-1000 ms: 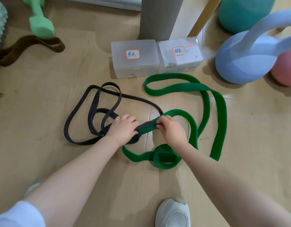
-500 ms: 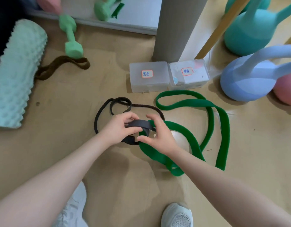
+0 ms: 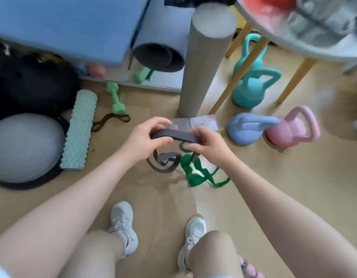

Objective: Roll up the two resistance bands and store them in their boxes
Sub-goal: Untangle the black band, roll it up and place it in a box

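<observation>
Left hand (image 3: pixel 145 140) and right hand (image 3: pixel 205 144) each pinch one end of the flat black rubber resistance band (image 3: pixel 174 135), held above the floor. Its slack tail dangles beside the green fabric resistance band (image 3: pixel 193 173) heaped below. Risk: the tail snags the green loops, dragging them up; a loose pinch would let the roll unwind.

Home workout corner: kettlebells (image 3: pixel 252 128), dumbbell (image 3: pixel 115 99), foam roller (image 3: pixel 79 129).

A person's left hand (image 3: pixel 145 140) and right hand (image 3: pixel 208 146) pinch a stretch of black resistance band (image 3: pixel 174 135) taut between them, its slack dangling below. The green band (image 3: pixel 193 173) lies bunched on the floor at five o'clock, with two clear boxes (image 3: pixel 203 124) beyond at twelve.
</observation>
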`<state>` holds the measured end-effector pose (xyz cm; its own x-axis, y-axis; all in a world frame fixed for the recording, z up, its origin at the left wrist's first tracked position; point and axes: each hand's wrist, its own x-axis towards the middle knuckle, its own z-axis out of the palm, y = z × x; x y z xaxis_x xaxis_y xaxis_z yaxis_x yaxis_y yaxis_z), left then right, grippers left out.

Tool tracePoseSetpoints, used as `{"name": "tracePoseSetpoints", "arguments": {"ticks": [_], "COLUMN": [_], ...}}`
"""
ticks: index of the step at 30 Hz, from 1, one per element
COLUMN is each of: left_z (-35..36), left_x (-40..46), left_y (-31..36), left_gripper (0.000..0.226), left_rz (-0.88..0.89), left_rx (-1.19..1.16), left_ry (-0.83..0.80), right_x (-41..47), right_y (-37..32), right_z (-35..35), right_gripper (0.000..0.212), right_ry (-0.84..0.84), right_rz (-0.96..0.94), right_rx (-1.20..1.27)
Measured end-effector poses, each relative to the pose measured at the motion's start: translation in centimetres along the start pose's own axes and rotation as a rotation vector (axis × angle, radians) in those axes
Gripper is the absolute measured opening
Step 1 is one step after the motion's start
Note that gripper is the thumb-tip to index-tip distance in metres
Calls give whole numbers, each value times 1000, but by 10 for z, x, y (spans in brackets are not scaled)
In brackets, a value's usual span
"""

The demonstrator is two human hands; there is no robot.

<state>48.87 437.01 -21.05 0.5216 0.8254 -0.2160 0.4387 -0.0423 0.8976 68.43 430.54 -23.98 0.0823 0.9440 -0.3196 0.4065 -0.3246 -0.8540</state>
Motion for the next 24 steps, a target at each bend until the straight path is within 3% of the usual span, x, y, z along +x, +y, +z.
{"name": "tracePoseSetpoints", "arguments": {"ticks": [5, 10, 15, 20, 24], "left_z": [-49, -63, -51, -37, -38], "left_x": [-38, -72, -109, -149, -162], "left_y": [128, 199, 205, 171, 146], "left_gripper": [30, 23, 23, 56, 43], "left_rz": [10, 5, -68, -206, -197], "left_rx": [37, -40, -160, -350, -409], "left_ry": [23, 169, 243, 93, 188], "right_x": [-59, -96, -110, -126, -131], "right_y": [-134, -217, -244, -232, -222], "right_z": [-75, -104, -88, -38, -1], "right_gripper": [23, 17, 5, 9, 13], "right_ry": [-43, -15, -20, -68, -78], "right_rz": [-65, -83, 68, 138, 140], "right_rx": [-9, 180, 596, 613, 821]}}
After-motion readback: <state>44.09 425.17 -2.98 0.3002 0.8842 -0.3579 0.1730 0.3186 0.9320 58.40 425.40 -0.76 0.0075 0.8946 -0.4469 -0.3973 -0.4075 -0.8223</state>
